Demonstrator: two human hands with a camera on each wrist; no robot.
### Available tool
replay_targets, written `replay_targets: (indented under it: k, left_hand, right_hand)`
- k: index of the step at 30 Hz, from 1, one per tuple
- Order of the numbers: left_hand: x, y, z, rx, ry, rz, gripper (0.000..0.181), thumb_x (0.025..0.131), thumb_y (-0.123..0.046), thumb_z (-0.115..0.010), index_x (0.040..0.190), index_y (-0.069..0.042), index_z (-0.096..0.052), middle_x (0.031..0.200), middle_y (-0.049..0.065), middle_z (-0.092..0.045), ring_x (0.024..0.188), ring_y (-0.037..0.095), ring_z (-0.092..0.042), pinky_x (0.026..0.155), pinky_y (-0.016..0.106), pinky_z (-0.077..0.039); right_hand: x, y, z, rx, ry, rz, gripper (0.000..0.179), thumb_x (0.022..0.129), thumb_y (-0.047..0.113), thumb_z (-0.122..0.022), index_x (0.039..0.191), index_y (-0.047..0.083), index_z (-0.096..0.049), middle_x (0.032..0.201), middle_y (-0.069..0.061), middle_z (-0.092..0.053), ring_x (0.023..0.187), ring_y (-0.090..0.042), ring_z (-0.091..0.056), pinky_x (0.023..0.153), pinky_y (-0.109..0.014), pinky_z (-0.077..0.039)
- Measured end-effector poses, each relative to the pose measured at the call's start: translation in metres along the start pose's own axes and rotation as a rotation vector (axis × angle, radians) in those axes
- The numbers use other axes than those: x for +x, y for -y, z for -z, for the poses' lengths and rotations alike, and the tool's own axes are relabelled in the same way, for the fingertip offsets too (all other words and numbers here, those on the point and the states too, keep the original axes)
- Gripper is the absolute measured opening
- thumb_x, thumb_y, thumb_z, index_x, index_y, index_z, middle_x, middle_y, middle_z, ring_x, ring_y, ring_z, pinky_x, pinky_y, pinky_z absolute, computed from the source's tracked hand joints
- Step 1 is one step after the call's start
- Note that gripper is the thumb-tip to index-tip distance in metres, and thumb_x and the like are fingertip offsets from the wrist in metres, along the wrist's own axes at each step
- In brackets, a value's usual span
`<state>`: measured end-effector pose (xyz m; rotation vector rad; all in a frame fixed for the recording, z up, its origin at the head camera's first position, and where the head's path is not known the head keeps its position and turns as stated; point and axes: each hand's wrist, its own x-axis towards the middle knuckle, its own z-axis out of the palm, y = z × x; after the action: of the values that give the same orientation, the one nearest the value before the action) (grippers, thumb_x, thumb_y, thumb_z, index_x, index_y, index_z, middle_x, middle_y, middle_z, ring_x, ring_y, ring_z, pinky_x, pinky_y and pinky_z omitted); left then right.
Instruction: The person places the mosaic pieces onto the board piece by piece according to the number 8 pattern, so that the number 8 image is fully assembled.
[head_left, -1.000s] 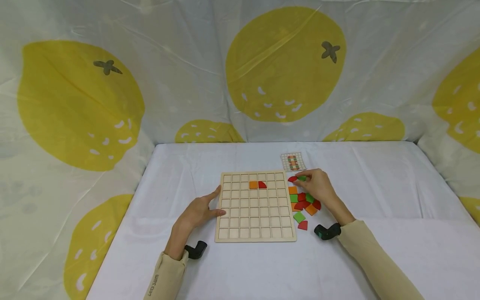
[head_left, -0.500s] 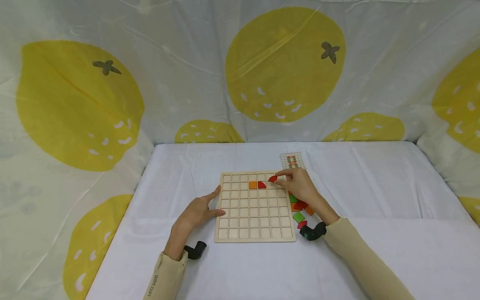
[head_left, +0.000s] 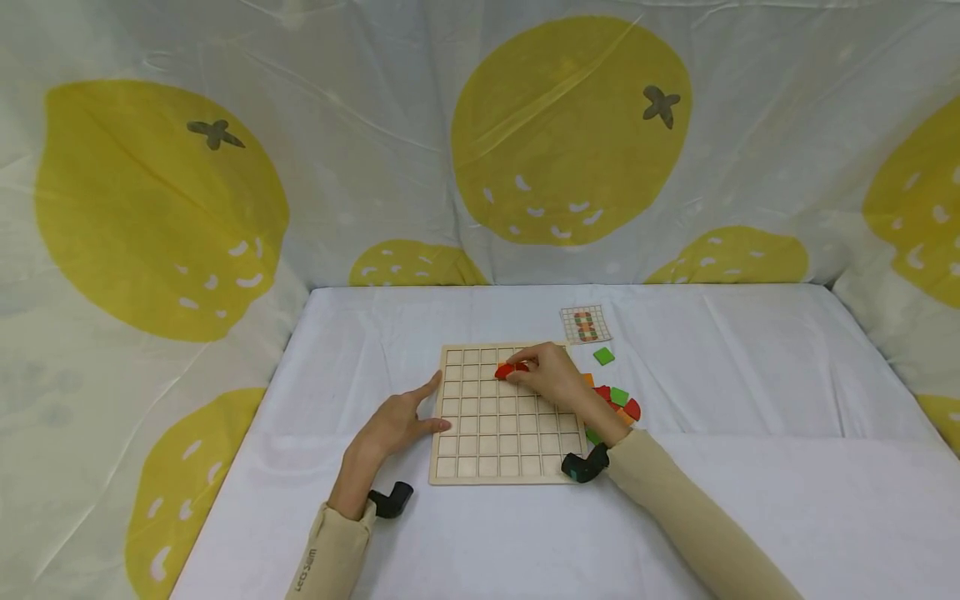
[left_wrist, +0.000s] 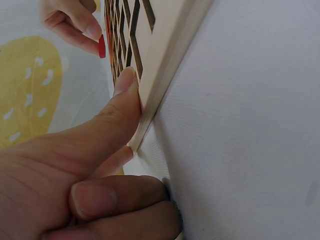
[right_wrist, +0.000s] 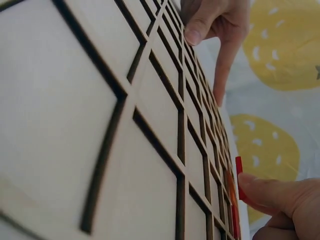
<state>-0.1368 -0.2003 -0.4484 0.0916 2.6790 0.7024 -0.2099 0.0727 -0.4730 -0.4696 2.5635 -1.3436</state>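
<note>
A wooden grid board (head_left: 487, 446) lies flat on the white-covered table. Along its left edge rests my left hand (head_left: 393, 427), thumb on the rim and forefinger stretched out along the side; its other fingers are folded in, as the left wrist view shows. My right hand (head_left: 555, 377) pinches a red quarter-circle tile (head_left: 502, 372) between thumb and fingers. That tile (right_wrist: 239, 177) stands on edge just over the board in the right wrist view. Beneath it, an orange square tile (right_wrist: 230, 187) and another red tile (right_wrist: 235, 220) sit in the grid, partly covered in the head view.
Right of the board lies a loose pile of red, green and orange tiles (head_left: 632, 408), partly behind my right forearm. A green tile (head_left: 603, 357) lies apart from it. A small pattern card (head_left: 586, 324) is beyond the board's far right corner. Lemon-print cloth (head_left: 570, 125) hangs behind.
My right hand has picked up a red quarter-circle tile at the right side and carried it left over the board to the orange tile. The left hand has stayed still.
</note>
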Motion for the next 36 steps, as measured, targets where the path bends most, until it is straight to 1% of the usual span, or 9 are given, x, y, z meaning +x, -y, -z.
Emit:
replay_targets:
  k: [4, 8, 13, 19, 22, 24, 29, 33, 36]
  left_hand:
    - [0.0, 0.001, 0.0, -0.009, -0.002, -0.002, 0.088, 0.093, -0.037, -0.077, 0.164, -0.019, -0.029, 0.141, 0.029, -0.061, 0.093, 0.023, -0.058, 0.087, 0.044, -0.049]
    - [-0.001, 0.001, 0.0, -0.009, 0.0, -0.017, 0.088, 0.093, -0.037, -0.076, 0.164, -0.018, -0.028, 0.144, 0.028, -0.059, 0.096, 0.024, -0.058, 0.091, 0.046, -0.049]
    - [0.0, 0.003, 0.001, -0.005, -0.001, -0.03, 0.088, 0.093, -0.037, -0.076, 0.164, -0.018, -0.029, 0.139, 0.028, -0.063, 0.093, 0.023, -0.058, 0.09, 0.045, -0.049]
    - [0.0, 0.002, 0.002, 0.004, 0.0, -0.031, 0.088, 0.093, -0.038, -0.077, 0.164, -0.018, -0.029, 0.123, 0.027, -0.07, 0.085, 0.021, -0.056, 0.081, 0.039, -0.048]
    - [0.001, 0.002, 0.001, 0.009, 0.0, -0.028, 0.088, 0.093, -0.038, -0.077, 0.164, -0.018, -0.03, 0.118, 0.025, -0.071, 0.083, 0.02, -0.056, 0.078, 0.037, -0.047]
    - [0.001, 0.002, 0.001, 0.009, 0.001, -0.029, 0.087, 0.093, -0.038, -0.076, 0.164, -0.018, -0.029, 0.12, 0.026, -0.071, 0.084, 0.021, -0.056, 0.079, 0.038, -0.047]
    - [0.0, 0.002, 0.002, 0.001, 0.005, -0.028, 0.087, 0.094, -0.037, -0.076, 0.164, -0.017, -0.029, 0.131, 0.028, -0.067, 0.089, 0.022, -0.058, 0.086, 0.043, -0.049]
    - [0.0, 0.002, 0.001, 0.0, 0.005, -0.028, 0.087, 0.094, -0.037, -0.076, 0.164, -0.017, -0.029, 0.134, 0.028, -0.066, 0.09, 0.022, -0.059, 0.087, 0.045, -0.05]
    - [0.0, 0.002, 0.001, 0.0, 0.004, -0.032, 0.087, 0.094, -0.037, -0.076, 0.164, -0.017, -0.029, 0.131, 0.028, -0.067, 0.088, 0.021, -0.059, 0.085, 0.043, -0.05]
  right_hand:
    - [0.003, 0.001, -0.006, -0.024, -0.004, 0.024, 0.027, 0.092, 0.022, -0.081, 0.115, 0.008, -0.079, 0.057, 0.003, -0.039, 0.054, -0.013, -0.035, 0.056, -0.024, -0.028]
    - [0.005, 0.005, -0.01, -0.032, -0.015, 0.016, 0.027, 0.091, 0.021, -0.081, 0.114, 0.008, -0.08, 0.057, 0.003, -0.038, 0.054, -0.012, -0.034, 0.056, -0.024, -0.027]
    - [0.009, 0.008, -0.013, -0.04, -0.014, 0.023, 0.027, 0.091, 0.021, -0.081, 0.115, 0.008, -0.08, 0.058, 0.003, -0.039, 0.054, -0.011, -0.035, 0.056, -0.024, -0.028]
    - [0.011, 0.007, -0.017, -0.043, -0.016, 0.023, 0.024, 0.091, 0.02, -0.081, 0.113, 0.009, -0.08, 0.063, 0.002, -0.044, 0.058, -0.012, -0.038, 0.058, -0.024, -0.03]
    - [0.013, 0.005, -0.019, -0.046, -0.02, 0.024, 0.024, 0.091, 0.02, -0.081, 0.113, 0.01, -0.08, 0.063, 0.001, -0.045, 0.057, -0.012, -0.039, 0.057, -0.024, -0.03]
    - [0.013, 0.005, -0.019, -0.047, -0.022, 0.023, 0.024, 0.092, 0.021, -0.081, 0.113, 0.011, -0.081, 0.062, 0.002, -0.045, 0.056, -0.012, -0.039, 0.056, -0.024, -0.031]
    - [0.014, 0.005, -0.02, -0.042, -0.026, 0.033, 0.024, 0.092, 0.02, -0.081, 0.114, 0.011, -0.08, 0.06, 0.002, -0.045, 0.055, -0.011, -0.038, 0.056, -0.024, -0.031]
    - [0.015, 0.006, -0.021, -0.04, -0.022, 0.06, 0.026, 0.091, 0.02, -0.082, 0.115, 0.01, -0.08, 0.061, 0.002, -0.042, 0.056, -0.011, -0.035, 0.056, -0.024, -0.029]
    - [0.015, 0.006, -0.022, -0.034, -0.016, 0.072, 0.027, 0.091, 0.02, -0.082, 0.116, 0.01, -0.08, 0.061, 0.002, -0.043, 0.056, -0.011, -0.035, 0.055, -0.024, -0.029]
